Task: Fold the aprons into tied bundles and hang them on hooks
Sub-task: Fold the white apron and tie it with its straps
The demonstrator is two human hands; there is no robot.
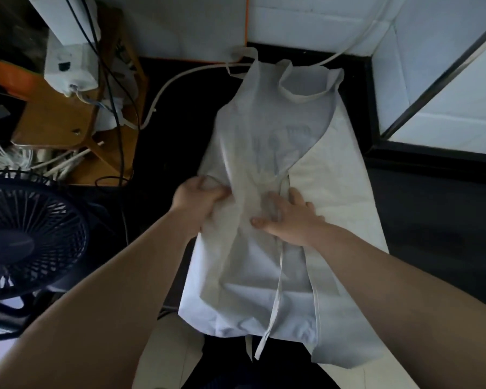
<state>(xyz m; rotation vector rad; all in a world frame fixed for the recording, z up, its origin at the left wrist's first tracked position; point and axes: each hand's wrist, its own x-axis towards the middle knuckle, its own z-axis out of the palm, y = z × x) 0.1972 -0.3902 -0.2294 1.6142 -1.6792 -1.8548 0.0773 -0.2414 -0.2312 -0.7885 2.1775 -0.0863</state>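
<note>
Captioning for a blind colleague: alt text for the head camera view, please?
A person's left hand grips a bunched fold of a pale apron laid lengthwise on a dark surface, while the right hand presses flat on its middle. Its neck loop lies at the far end; a black fan stands to the left.

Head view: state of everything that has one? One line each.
apron: laid out flat, not bundled, not tied.
neck loop: lying open at the far end.
waist tie: loose, trailing over the near hem.
left hand: gripping bunched cloth at the apron's left edge.
right hand: flat, pressing the apron's middle.
fan: cannot tell if running.
</note>
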